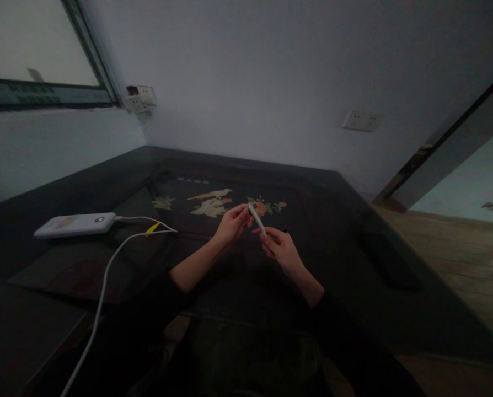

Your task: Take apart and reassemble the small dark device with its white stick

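Over the dark table, both hands meet at a slim white stick-like object (257, 219) that has a small dark patch at its upper end. It slants from upper left to lower right, and its exact kind is too small to tell. My left hand (232, 225) is closed, with its fingertips pinched at the upper end. Around the lower end, the fingers of my right hand (282, 249) are closed, so that end is partly hidden. A small dark bit shows just behind the right hand; what it is cannot be made out.
A white power bank (76, 224) lies on the table (325, 220) at left. Its white cable (106, 281), with a yellow tag (153, 227), runs down toward me. At right lies a dark flat object (389, 262). Wall sockets (362, 121) are behind the table.
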A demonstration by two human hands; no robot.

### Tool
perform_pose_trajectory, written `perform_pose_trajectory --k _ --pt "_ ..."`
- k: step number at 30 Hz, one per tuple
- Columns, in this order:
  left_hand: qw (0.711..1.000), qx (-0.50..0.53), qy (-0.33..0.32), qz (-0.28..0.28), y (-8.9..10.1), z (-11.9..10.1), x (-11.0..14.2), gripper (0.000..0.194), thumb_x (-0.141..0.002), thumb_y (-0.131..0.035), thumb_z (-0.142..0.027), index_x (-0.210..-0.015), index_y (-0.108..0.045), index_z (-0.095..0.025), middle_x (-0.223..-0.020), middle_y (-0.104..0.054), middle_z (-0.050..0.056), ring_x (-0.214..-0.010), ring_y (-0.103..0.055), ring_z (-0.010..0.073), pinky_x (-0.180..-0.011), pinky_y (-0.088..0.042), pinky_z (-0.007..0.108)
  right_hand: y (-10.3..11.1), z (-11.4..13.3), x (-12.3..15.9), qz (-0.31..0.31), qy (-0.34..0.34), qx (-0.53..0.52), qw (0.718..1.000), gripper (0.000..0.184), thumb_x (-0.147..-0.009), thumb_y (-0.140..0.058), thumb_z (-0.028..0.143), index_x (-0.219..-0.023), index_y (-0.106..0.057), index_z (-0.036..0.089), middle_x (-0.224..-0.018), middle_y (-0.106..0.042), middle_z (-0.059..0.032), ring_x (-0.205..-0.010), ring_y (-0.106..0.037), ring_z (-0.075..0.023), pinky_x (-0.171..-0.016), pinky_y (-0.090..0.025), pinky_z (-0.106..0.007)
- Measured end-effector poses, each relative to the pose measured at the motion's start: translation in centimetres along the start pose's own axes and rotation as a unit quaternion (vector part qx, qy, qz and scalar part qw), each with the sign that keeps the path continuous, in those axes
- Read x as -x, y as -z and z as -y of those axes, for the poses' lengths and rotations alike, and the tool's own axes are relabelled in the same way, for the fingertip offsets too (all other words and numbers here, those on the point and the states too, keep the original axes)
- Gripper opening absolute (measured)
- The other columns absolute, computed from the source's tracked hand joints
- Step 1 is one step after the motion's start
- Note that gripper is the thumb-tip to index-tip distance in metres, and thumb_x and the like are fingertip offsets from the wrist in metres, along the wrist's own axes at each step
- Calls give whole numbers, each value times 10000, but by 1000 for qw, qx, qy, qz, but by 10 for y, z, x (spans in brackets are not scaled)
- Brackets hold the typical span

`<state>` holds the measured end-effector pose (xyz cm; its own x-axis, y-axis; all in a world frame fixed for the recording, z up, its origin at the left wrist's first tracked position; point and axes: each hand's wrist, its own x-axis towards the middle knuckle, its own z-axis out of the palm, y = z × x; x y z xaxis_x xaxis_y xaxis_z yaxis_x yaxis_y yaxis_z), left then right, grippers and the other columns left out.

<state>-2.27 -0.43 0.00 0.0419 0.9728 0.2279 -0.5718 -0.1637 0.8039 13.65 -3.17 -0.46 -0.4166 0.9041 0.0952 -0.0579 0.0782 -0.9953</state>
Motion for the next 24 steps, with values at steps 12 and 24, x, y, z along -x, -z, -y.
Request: perform_pose_trajectory --k 12,24 --pt "1000 -11 -4 -5 3 2 0 452 -578 -832 -433 -867 -705 -110 -611 -550 -35 -536 -458 37 -520 -348 174 8 -6 -6 -98 49 68 992 396 -783 -624 503 -932 -682 140 -514 -375 56 -445 -314 -70 -409 -205 -207" --pt "1000 7 -2 -1 -1 1 -1 446 -620 -813 -429 -920 -734 -109 -627 -552 -19 -535 -443 33 -523 -356 174 0 -2 1 15 20 -2 1000 395 -779 -627 497 -955 -665 146 -489 -360 79 -401 -280 -51 -393 -181 -204"
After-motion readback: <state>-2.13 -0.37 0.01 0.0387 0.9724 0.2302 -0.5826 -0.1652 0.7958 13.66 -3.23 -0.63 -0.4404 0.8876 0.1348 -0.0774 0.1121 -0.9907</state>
